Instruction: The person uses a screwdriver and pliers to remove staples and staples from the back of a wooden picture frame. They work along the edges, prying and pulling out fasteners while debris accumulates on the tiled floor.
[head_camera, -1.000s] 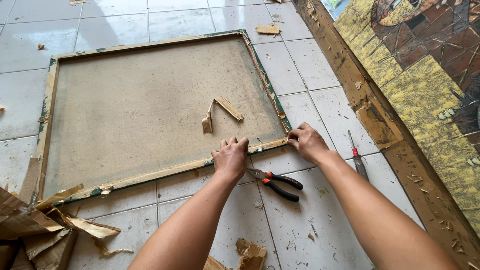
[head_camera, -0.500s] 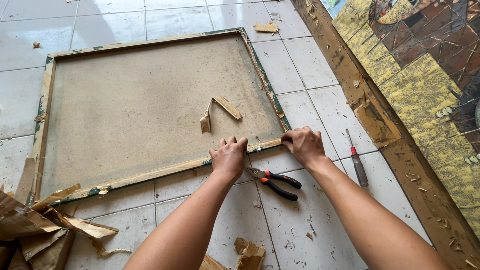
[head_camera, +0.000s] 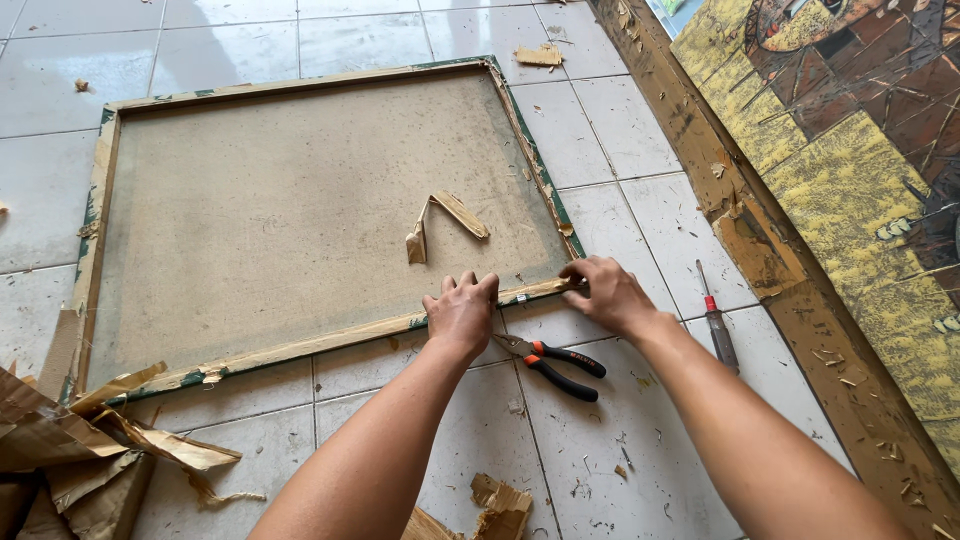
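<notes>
Pinching the wooden frame (head_camera: 300, 345) at its near corner, the right hand (head_camera: 608, 295) has its fingers closed on the edge. The left hand (head_camera: 462, 312) lies flat with fingers spread, pressing the same bar at nine o'clock from the right. It looks like peeling the edge; pliers (head_camera: 555, 362) wait at six o'clock.

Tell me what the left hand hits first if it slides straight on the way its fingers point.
Probably the folded paper scrap on the canvas back. The left hand rests on the frame's near bar, fingers pointing up across the canvas; the scrap lies just ahead, slightly left.
</notes>
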